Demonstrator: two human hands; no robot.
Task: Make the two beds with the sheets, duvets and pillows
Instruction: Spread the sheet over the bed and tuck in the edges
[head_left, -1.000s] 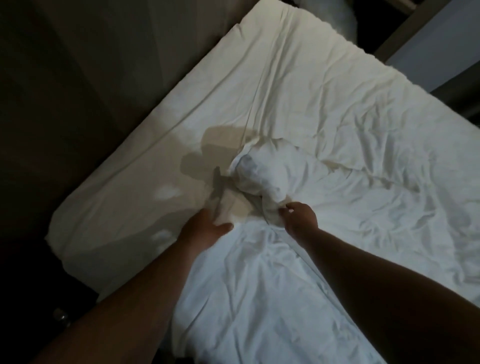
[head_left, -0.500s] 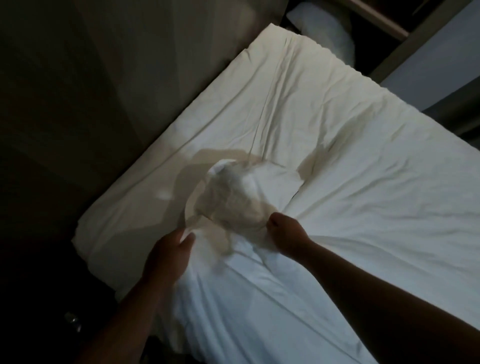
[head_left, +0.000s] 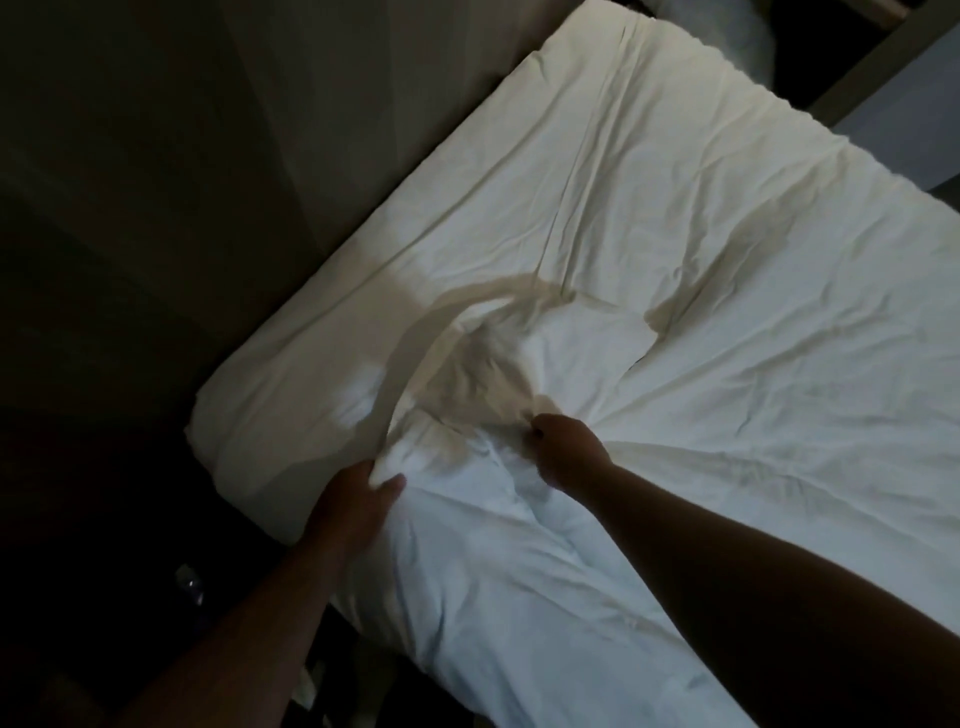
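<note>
1. White crumpled duvet (head_left: 493, 571) is bunched at the cream-sheeted bed's (head_left: 623, 182) near end.
2. It is pinched in the curled fingers of the left hand (head_left: 358, 499) and right hand (head_left: 566, 447).
3. The sheet seems laid; spreading is left.

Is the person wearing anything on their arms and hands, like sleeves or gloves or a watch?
No. The left forearm and right forearm are bare, with no sleeve in view. The left hand and right hand have no gloves, and I see no watch, bracelet or ring. The room is dim, so a thin ring could be missed.
</note>
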